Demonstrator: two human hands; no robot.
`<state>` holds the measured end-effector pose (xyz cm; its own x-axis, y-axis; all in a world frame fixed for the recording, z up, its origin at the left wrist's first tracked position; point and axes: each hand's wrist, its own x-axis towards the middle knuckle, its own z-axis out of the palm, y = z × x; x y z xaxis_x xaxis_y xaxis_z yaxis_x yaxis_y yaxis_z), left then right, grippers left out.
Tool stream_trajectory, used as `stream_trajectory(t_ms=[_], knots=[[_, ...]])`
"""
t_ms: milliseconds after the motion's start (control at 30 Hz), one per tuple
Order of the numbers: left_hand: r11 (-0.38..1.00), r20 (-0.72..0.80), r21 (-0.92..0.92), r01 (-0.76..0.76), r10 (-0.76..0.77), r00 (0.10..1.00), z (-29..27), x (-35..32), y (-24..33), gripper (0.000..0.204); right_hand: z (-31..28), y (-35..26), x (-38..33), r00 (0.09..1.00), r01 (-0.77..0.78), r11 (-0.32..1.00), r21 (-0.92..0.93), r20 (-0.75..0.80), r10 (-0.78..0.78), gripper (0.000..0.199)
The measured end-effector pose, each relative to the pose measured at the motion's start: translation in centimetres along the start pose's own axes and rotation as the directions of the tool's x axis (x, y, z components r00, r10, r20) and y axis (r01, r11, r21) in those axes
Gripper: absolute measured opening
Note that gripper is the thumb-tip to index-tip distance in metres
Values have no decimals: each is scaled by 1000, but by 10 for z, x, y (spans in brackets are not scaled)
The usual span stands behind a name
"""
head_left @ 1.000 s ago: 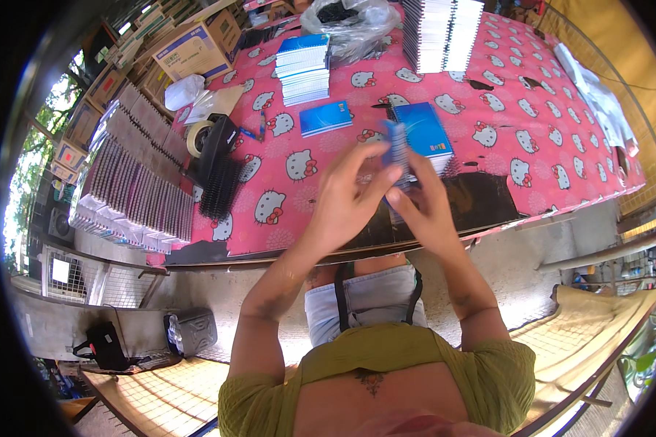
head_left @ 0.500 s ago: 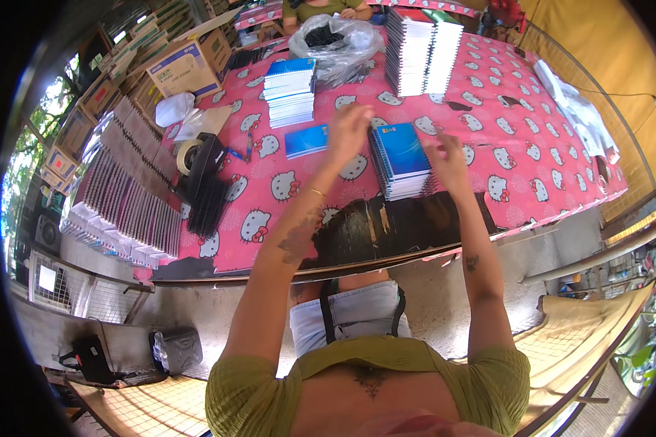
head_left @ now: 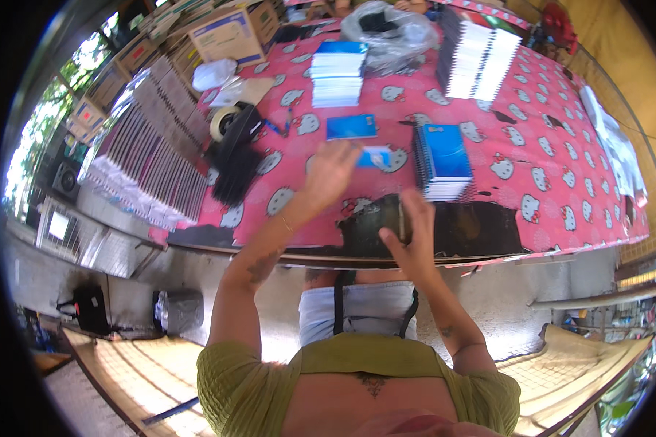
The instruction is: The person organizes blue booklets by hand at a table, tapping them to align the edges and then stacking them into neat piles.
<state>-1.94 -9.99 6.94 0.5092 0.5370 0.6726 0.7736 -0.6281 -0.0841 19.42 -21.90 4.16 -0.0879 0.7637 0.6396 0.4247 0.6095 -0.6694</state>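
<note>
My left hand (head_left: pixel 333 169) is over the pink table, fingers bent together and slightly smeared. At its fingertips is a blurred, flat blue-and-white piece (head_left: pixel 374 157), which it seems to pinch. Just beyond lies a blue notebook (head_left: pixel 352 127), flat on the cloth. My right hand (head_left: pixel 414 227) hovers above the dark bare patch at the near edge, thumb and fingers apart, holding nothing that I can see. To its upper right stands a short stack of blue spiral notebooks (head_left: pixel 446 162), with the binding on the left. Farther back is a taller stack of blue-covered notebooks (head_left: pixel 339 74).
A black tape dispenser (head_left: pixel 237 138) and a large row of spiral-bound books (head_left: pixel 149 160) occupy the left. At the back are a cardboard box (head_left: pixel 229 36), a clear plastic bag (head_left: pixel 390 36) with black contents, and tall white notebook stacks (head_left: pixel 481 58). The table's near edge (head_left: pixel 328 258) crosses before me.
The view has shifted, moving the table's things rightward. Both hands have left the short notebook stack and come nearer to me. A blue-and-white piece now shows at my left fingertips.
</note>
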Motion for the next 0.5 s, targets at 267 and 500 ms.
stream_trajectory(t_ms=[267,500], knots=[[974,-68,29,226,-224,972,-21,-73,-33,19,30,43,-7,959,-273,929,250,-11,284,38],[681,3,585,441,-545,838,-12,-138,-119,13,24,49,6,912,-392,820,417,291,288,33]])
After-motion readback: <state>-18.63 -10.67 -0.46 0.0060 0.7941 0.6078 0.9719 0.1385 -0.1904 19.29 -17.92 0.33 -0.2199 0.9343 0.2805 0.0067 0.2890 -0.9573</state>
